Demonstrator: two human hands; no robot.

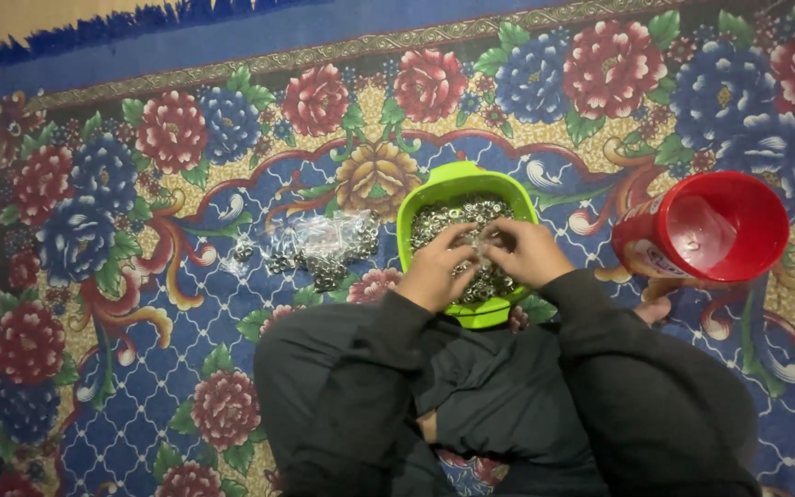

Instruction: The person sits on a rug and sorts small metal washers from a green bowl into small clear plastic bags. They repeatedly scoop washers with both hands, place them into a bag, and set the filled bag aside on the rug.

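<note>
Lime-green plastic, the bowl (465, 188) sits on the flowered rug (140, 304) right in front of the person's crossed legs, heaped with small silvery metal pieces (457, 216), probably eyelets or washers, though they are too small to tell for sure. Both hands hover over the heap: the left hand (436, 267) and the right hand (528, 250) meet at their fingertips, pinched narrowly around something small and shiny (480, 244) between them; exactly what it is cannot be made out. Judging by their look, the pieces are hard, smooth and light singly, likely to slip or scatter, so a fingertip pinch by the rim of one piece seems the sound hold; the full bowl would be heavy and better taken by its rim with both hands. The held bit lies just above the heap, the loose pieces directly beneath the fingers and touching them at the near side. To the left of the bowl lie clear bags (319, 244) of similar pieces; well apart on the right, a red cup (715, 230) lies on its side, mouth toward the camera.
</note>
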